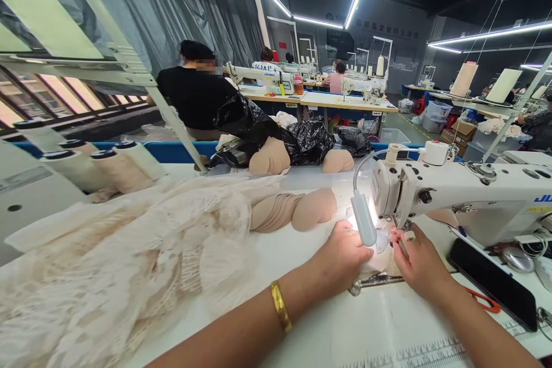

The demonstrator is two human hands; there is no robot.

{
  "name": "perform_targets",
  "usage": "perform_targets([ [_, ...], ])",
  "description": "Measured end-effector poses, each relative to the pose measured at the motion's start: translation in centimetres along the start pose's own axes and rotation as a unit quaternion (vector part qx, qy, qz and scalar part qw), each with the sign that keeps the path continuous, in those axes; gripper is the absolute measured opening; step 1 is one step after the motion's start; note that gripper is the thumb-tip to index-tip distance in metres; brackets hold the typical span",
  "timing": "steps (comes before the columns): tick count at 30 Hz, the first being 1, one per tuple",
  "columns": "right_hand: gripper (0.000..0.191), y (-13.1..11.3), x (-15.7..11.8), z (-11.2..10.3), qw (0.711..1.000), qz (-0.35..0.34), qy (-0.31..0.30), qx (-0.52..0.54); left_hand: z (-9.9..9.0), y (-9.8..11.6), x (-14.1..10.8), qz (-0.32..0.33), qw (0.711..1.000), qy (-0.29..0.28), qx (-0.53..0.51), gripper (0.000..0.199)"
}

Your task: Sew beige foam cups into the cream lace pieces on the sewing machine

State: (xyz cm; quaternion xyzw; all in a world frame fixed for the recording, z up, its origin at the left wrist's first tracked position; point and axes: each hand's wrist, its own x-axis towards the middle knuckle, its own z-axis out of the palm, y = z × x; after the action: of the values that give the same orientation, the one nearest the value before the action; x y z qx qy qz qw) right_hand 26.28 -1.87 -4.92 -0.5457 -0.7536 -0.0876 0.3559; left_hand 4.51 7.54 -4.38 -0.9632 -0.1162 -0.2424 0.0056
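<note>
A pale, sheer fabric piece (381,241) lies under the needle area of a white sewing machine (435,184). My left hand (342,253) pinches its left side, fingers closed, partly behind the grey lamp head (363,219). On the other side, close to the presser foot, my right hand (418,256) holds the fabric's right edge between thumb and fingers. The exact grip of the fingertips is partly lost in the lamp's glare. Stacked beige pads (314,209) lie left of the machine, beyond my left hand.
Cream lace fabric (142,264) spreads over the table's left. A black phone (494,282) and orange-handled scissors (483,300) lie right of my right arm. Thread cones (138,160) stand at the far left. Behind a black plastic bag (308,141) sits a co-worker (194,92).
</note>
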Motion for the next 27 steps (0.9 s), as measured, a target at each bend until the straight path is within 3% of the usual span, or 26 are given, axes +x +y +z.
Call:
perform_targets([
  [5,0.025,0.0,-0.5,-0.4,0.997,0.011,-0.076,-0.007,-0.5,0.9,-0.2,-0.012,1.000,0.004,0.011,0.014],
  [12,0.026,0.0,-1.0,-1.0,0.979,-0.046,-0.189,0.059,-0.1,3.1,-1.4,0.005,1.000,0.029,-0.008,0.017],
  [21,0.035,0.5,-0.9,0.1,0.983,-0.026,-0.174,0.050,-1.1,1.3,0.1,0.011,1.000,-0.021,0.004,0.020],
  [27,0.044,0.6,-0.8,0.8,0.986,-0.023,-0.160,0.034,-1.7,0.1,0.8,0.005,1.000,-0.010,-0.007,0.020],
])
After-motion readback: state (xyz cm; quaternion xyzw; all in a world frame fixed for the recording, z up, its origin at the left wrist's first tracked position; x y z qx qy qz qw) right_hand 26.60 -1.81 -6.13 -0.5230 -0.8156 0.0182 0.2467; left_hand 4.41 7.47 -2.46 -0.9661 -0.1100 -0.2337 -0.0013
